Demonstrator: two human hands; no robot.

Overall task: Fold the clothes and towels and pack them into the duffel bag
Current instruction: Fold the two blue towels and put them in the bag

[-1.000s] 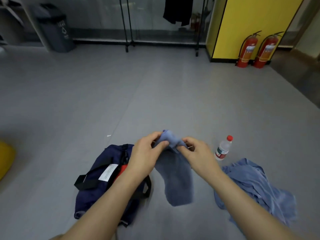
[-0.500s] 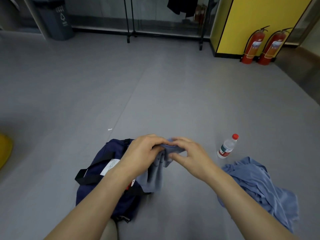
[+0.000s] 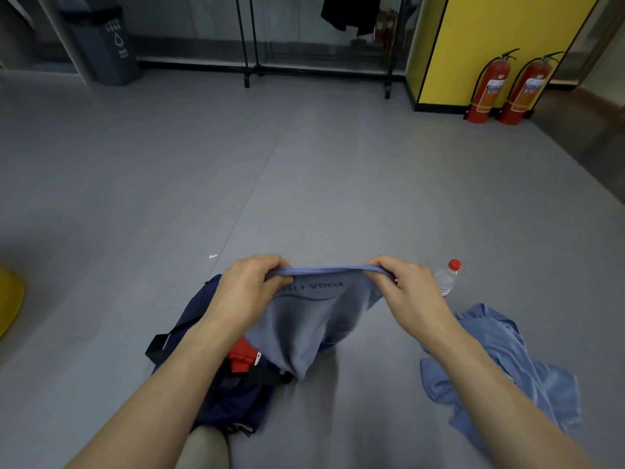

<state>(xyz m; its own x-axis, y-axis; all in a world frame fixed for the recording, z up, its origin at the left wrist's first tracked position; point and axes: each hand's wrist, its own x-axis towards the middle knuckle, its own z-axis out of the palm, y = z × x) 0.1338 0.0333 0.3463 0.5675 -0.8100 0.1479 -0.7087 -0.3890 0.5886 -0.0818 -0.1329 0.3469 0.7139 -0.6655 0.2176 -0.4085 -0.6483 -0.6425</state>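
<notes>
**Towel stretched between my hands over the duffel bag**

I held the blue-grey towel [image 3: 311,319] up off the floor [image 3: 304,181] by its top hem. My left hand [image 3: 252,289] pinched one end, with the fingers curled over the hem and the thumb underneath. My right hand [image 3: 411,292] gripped the other end the same way. The hem ran taut and nearly level between them. A line of lettering that included "YOGA" sat just below it. The rest of the towel hung down in a loose, narrowing fold.

The navy duffel bag [image 3: 199,313] lay on the floor right under my left forearm, close to the near edge of the view. The towel's lower end hung over the bag's right side, and I could not tell whether it touched the bag. The bag was open, with something red [image 3: 240,360] showing inside and a black strap [image 3: 159,346] sticking out to the left.

A crumpled light-blue garment [image 3: 527,367] lay on the floor to the right, under my right forearm. A clear water bottle [image 3: 446,279] with a red cap sat just beyond my right hand.

Along the far edge of the floor stood two red fire extinguishers [image 3: 488,86] against a yellow panel [image 3: 490,35], a black clothes rack [image 3: 250,38] and a dark bin [image 3: 105,45].
</notes>
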